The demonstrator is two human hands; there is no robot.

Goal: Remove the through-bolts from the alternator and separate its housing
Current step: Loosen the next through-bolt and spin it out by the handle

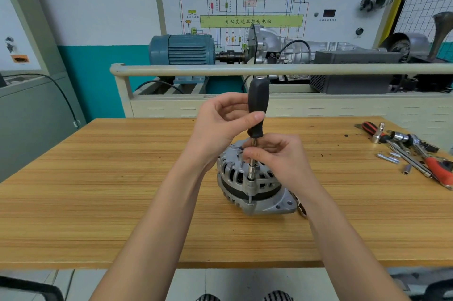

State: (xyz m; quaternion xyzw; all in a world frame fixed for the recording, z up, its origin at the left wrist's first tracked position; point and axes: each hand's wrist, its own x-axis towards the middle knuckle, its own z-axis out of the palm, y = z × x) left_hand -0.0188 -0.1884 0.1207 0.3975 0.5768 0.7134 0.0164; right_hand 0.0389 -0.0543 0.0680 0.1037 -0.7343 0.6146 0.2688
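Left hand wraps my nut driver's black handle; right hand pinches its steel shaft, socket seated on a through-bolt. Alternator sits mid wooden bench, loose ratchet tools far right.

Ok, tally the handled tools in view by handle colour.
Black: 1, the nut driver standing on the alternator
Red and black: 1, the screwdriver
Red: 1, the red-handled tool at far right
Total: 3
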